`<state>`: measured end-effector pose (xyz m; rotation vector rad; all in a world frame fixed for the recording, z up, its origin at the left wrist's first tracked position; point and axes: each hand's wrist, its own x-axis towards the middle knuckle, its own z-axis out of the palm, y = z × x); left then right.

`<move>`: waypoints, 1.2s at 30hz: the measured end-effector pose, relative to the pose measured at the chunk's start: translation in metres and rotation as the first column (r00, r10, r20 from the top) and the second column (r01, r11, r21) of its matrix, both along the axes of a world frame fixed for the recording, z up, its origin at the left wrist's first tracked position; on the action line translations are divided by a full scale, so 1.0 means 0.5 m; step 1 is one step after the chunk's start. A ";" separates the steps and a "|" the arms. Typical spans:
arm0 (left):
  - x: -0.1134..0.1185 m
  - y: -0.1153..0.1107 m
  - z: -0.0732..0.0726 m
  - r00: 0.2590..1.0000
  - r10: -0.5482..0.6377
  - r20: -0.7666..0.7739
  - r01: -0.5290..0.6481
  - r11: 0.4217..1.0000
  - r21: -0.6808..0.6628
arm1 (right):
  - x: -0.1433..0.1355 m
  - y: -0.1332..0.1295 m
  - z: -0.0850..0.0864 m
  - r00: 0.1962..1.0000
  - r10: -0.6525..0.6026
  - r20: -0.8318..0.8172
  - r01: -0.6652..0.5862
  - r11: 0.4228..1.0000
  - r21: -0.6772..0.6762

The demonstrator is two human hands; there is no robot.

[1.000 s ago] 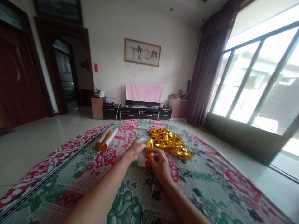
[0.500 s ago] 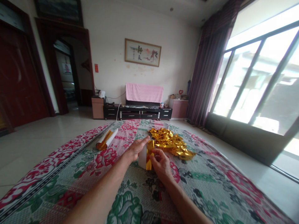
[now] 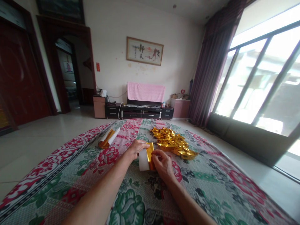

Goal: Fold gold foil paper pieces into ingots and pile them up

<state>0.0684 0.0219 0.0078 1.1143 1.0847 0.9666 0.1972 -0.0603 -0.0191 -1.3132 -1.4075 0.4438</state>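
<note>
A sheet of gold foil paper [image 3: 150, 154], white on its other side, is held between my hands with a gold strip folded over. My left hand [image 3: 137, 148] grips its upper left part, thumb lying on the gold strip. The fingers of my right hand [image 3: 162, 161] pinch the strip's right edge. Just beyond lies a heap of folded gold foil pieces [image 3: 172, 142], pointed like ingots. To the left, a loosely rolled stack of gold-and-white foil paper [image 3: 109, 138] rests on the patterned cloth [image 3: 93, 181].
The flowered cloth covers a wide rounded surface before me. Beyond it, a low black cabinet [image 3: 140, 114] stands against the wall, with a pink cloth [image 3: 145, 92] draped over something on top. Purple curtains [image 3: 208, 68] and large windows are on the right.
The foil paper has turned to lie flatter, showing more of its white side. My left thumb has come down onto the gold strip. My right hand stays at its edge.
</note>
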 end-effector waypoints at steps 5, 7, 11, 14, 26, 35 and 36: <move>0.003 -0.001 -0.004 0.998 0.045 -0.031 -0.046 0.999 -0.017 | -0.001 -0.001 0.003 1.000 -0.007 0.010 0.008 0.999 -0.043; 0.004 0.000 -0.007 0.994 0.071 -0.082 -0.069 0.997 0.033 | -0.004 -0.003 0.005 0.997 -0.032 0.069 0.034 0.999 -0.030; 0.002 0.003 -0.020 0.937 0.175 -0.302 -0.098 0.962 0.254 | -0.012 -0.008 0.007 0.952 -0.078 0.297 0.055 0.995 0.083; -0.002 0.007 -0.027 0.885 0.215 -0.412 -0.081 0.945 0.318 | -0.015 -0.008 0.005 0.916 -0.123 0.383 0.084 0.990 0.117; -0.022 0.011 -0.048 0.735 0.353 -0.579 0.129 0.765 0.631 | -0.011 -0.007 0.000 0.831 0.060 0.553 -0.130 0.988 0.088; -0.034 0.002 -0.048 0.698 0.338 -0.631 0.299 0.663 0.686 | -0.012 -0.009 -0.003 0.804 0.076 0.590 -0.141 0.988 0.065; -0.035 0.001 -0.047 0.682 0.344 -0.645 0.324 0.650 0.688 | -0.013 -0.010 -0.002 0.802 0.074 0.593 -0.142 0.988 0.068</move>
